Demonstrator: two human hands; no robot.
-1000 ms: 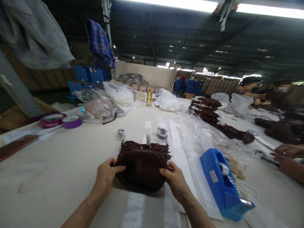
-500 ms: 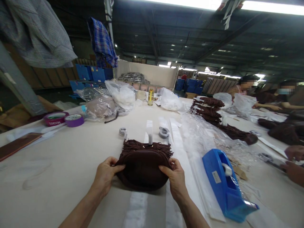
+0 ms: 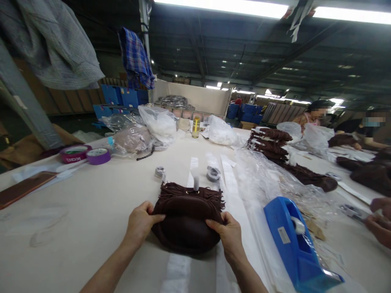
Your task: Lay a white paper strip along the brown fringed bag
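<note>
A dark brown fringed bag lies on the pale table in front of me, its fringe along the far edge. My left hand pinches its left side, thumb on top. On the right side my right hand grips it the same way; the fingers underneath are hidden. A white strip stands up from the bag's far edge beside small gold-coloured rings. Two wrapped grey coils, one being the right coil, sit just beyond the fringe.
At the right stands a blue tape dispenser. Purple tape rolls and a brown phone-like slab lie left. Stacked brown fringed pieces and clear plastic are at the far right. Co-workers' hands work at the right edge.
The bag's near part now bulges, with a fold across its middle, where it looked flatter before. Both hands keep their hold. The view has shifted slightly.
</note>
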